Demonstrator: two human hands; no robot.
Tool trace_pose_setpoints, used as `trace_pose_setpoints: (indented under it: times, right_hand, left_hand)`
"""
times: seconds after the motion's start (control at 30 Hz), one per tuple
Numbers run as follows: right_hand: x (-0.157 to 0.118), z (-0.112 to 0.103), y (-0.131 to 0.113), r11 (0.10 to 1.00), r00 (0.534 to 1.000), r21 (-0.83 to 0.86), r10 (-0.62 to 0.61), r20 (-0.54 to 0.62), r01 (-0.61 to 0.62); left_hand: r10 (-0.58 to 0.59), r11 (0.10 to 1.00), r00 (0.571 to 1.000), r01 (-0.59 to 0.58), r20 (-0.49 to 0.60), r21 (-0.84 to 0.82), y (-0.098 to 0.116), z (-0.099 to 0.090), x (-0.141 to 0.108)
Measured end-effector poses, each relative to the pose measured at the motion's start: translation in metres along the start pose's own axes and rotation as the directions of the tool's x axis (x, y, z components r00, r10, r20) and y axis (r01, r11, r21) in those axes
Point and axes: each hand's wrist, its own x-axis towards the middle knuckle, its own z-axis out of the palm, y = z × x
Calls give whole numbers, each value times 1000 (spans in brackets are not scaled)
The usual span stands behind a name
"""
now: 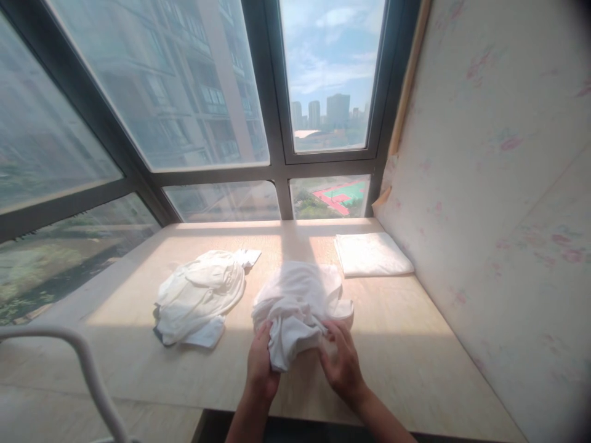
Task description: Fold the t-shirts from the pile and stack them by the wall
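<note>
Gripping a bunched white cloth by its near edge in left hand and right hand, on a sunlit wooden surface, between pale crumpled garments and a folded white cloth, before tall windows

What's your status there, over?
Left hand, right hand: both on white cloth. Cloth bunched on table. Pale pile left, folded cloth back right; neither blocking.

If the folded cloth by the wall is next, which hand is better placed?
Probably the right hand: it sits nearer the folded cloth, while the left hand is farther across. Both hold the bunched cloth between them, so the right may need to let go.
</note>
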Motion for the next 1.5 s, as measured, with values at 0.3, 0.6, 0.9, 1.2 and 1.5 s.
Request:
trace_pose_setpoints:
  times: [0.3,0.6,0.9,1.2,1.5]
  right_hand:
    - [12,7,1,883,917,259,352,187,-391]
    - [65,-36,-62,512,719,506,452,528,-694]
    - [78,-37,-60,773,824,329,412,389,-542]
    - [65,-47,-45,976,898,-75,217,383,-204]
    - [62,-68,-26,881,808,-469,315,498,-54]
  left_hand:
    - [387,623,891,-442,236,645,42,-27,14]
    - [436,132,790,-530,431,838,36,-36,33]
    - [279,-124,642,-713,714,690,10,12,-50]
    - [224,61,747,-652,626,756,51,-17,-36]
    - [373,-4,723,-626,582,780,90,-37,-25]
